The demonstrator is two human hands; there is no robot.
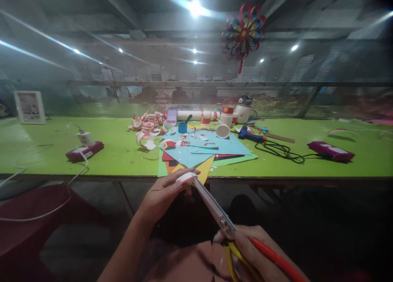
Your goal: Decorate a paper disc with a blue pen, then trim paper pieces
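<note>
My left hand (164, 189) pinches a white piece of paper cup (186, 177) with a red edge, held just in front of the table's near edge. In my right hand (251, 241) is a large pair of scissors (216, 210), with one red and one yellow handle. The blades point up and left, and their tips meet the cup piece; I cannot tell how far apart the blades are. Beyond my hands lie sheets of light blue paper (181, 155) and yellow paper (205, 170). Cut cup pieces, including a red-and-white one (168, 144), rest on the blue sheet.
On the green table (116, 138) are a heap of cup rings (149, 121), paper cups (226, 119), a blue pot (182, 127), a blue glue gun (249, 134) with a black cord, a white jug (243, 110) and purple power strips (331, 151). A flower pinwheel (244, 32) hangs above.
</note>
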